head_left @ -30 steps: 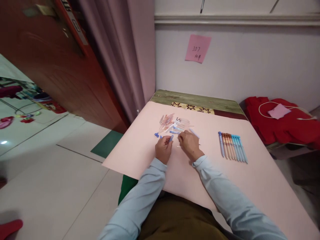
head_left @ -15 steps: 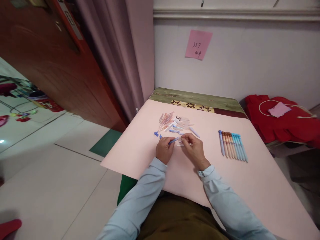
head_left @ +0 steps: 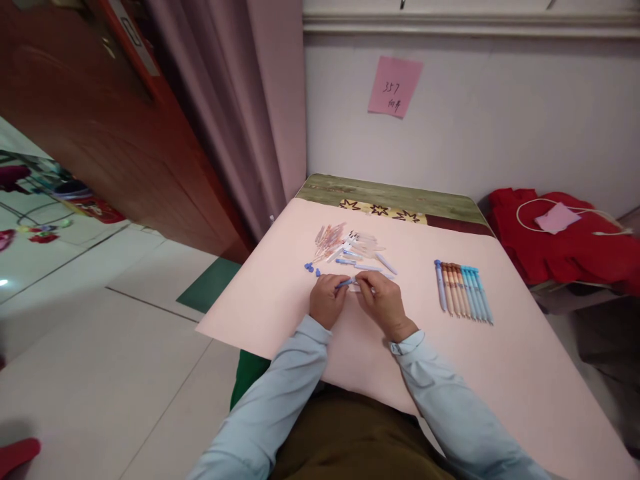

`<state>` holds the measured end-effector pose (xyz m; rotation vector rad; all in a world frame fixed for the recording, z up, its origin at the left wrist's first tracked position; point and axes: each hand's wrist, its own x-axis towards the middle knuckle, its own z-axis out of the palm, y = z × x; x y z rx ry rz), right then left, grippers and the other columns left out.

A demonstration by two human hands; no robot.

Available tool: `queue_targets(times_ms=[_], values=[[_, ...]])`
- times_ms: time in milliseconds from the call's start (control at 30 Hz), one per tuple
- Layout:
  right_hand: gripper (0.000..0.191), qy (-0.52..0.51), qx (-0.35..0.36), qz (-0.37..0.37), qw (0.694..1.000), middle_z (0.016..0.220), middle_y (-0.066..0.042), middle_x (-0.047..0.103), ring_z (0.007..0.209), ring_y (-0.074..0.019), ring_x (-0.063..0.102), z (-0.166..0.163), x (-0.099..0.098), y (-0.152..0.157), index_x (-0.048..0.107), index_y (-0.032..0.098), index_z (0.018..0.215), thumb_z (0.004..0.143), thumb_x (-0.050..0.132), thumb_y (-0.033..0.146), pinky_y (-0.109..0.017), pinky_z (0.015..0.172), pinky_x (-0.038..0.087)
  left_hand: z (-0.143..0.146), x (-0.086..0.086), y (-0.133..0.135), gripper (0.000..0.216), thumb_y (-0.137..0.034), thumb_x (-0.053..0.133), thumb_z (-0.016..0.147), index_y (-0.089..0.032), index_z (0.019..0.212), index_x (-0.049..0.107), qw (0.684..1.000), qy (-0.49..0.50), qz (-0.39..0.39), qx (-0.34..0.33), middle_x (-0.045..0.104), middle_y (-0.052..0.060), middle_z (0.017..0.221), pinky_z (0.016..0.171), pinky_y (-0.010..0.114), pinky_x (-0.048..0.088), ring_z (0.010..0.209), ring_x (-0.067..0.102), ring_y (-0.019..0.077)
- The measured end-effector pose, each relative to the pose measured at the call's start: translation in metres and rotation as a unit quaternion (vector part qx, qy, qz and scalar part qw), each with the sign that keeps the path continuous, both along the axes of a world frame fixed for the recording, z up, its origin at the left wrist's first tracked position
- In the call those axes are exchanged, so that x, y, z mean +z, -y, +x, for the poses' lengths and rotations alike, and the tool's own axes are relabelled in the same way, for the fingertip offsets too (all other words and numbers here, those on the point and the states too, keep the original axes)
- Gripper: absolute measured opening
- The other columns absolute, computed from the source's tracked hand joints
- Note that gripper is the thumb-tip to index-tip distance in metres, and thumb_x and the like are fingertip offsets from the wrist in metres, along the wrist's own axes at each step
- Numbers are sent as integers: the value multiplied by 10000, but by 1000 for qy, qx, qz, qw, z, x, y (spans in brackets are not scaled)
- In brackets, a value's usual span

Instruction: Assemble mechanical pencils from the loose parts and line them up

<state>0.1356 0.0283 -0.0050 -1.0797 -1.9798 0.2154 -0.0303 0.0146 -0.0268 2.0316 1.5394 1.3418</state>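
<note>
Where the left hand (head_left: 327, 301) and right hand (head_left: 385, 300) meet, a slim blue plastic pen barrel (head_left: 344, 283) lies between their fingertips, above the pale-pink-covered worktop (head_left: 270, 290), nearer its left edge than its right. Its long axis slants from one hand toward the other. The left grip is closed around it; the right grip is pinched beside its right end, but I cannot tell what it has hold of. Small blue caps (head_left: 309, 267) lie just beyond the left hand. Fingers hide both barrel ends, and slender translucent brownish pieces (head_left: 330, 241) toward the far edge blur together.
</note>
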Motion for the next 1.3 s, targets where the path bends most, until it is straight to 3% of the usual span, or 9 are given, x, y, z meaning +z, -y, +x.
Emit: queue_targets(times_ms=[133, 267, 367, 500, 700, 900, 1000, 1133, 1300], values=[[229, 29, -10, 15, 999, 951, -53, 748, 847, -171, 690, -1, -4, 3, 692, 213, 1046, 966, 478, 225, -276, 773, 510, 0, 1, 0, 212, -136, 608, 838, -233, 1000, 705, 1000, 14, 5, -4, 732, 39, 953, 837, 362, 520, 902, 646, 202], [277, -22, -44, 18, 999, 1082, -63, 741, 933, -177, 695, 5, -1, 0, 680, 223, 1170, 975, 486, 264, -284, 819, 517, -1, -1, -1, 200, -174, 633, 836, -232, 1009, 713, 997, 76, -13, -3, 735, 37, 956, 811, 336, 529, 885, 657, 191], [262, -65, -141, 5, 988, 1031, -69, 737, 878, -185, 678, 18, 1, -10, 707, 202, 1092, 968, 497, 297, -299, 780, 499, -2, -3, -2, 191, -229, 634, 849, -210, 1024, 707, 983, 175, -54, 16, 736, 36, 948, 765, 305, 537, 823, 668, 170], [223, -11, -215, -44, 976, 901, -48, 710, 772, -180, 625, 33, -3, -22, 742, 206, 941, 926, 550, 319, -298, 680, 423, -2, -5, -4, 210, -315, 642, 855, -192, 1020, 687, 961, 265, -78, 9, 729, 39, 936, 784, 291, 538, 850, 677, 165], [194, 82, -217, -55, 971, 919, -64, 694, 849, -213, 591, 42, -5, -24, 762, 209, 894, 881, 591, 299, -330, 733, 368, -4, -6, -7, 296, -356, 717, 784, -185, 989, 589, 925, 368, -90, 14, 688, 25, 820, 686, 257, 516, 719, 651, 130], [176, 158, -217, -97, 958, 909, -79, 693, 851, -225, 580, 47, 0, -22, 766, 213, 881, 867, 600, 272, -348, 742, 343, -10, 4, -4, 321, -362, 762, 735, -173, 915, 575, 869, 469, -149, -56, 710, 40, 815, 681, 271, 500, 661, 624, 117], [178, 169, -214, -123, 954, 935, -75, 697, 882, -227, 586, 48, 2, -21, 755, 218, 869, 873, 582, 258, -347, 767, 348, -9, 9, -1, 344, -351, 784, 714, -168, 936, 595, 825, 524, -188, -99, 700, 34, 808, 653, 278, 501, 634, 617, 118], [157, 106, -192, -130, 967, 893, -49, 703, 821, -210, 597, 47, 7, -18, 709, 220, 901, 874, 576, 298, -319, 728, 370, -8, 10, 0, 348, -326, 797, 703, -165, 955, 620, 772, 579, -225, -134, 656, 15, 782, 604, 273, 497, 618, 593, 112], [203, -118, -62, -148, 980, 787, -7, 673, 681, -156, 568, 34, 13, -8, 648, 203, 960, 869, 596, 377, -264, 660, 419, -9, 9, 0, 331, -310, 792, 718, -152, 960, 632, 754, 602, -227, -134, 611, -3, 711, 588, 248, 471, 597, 567, 97]])
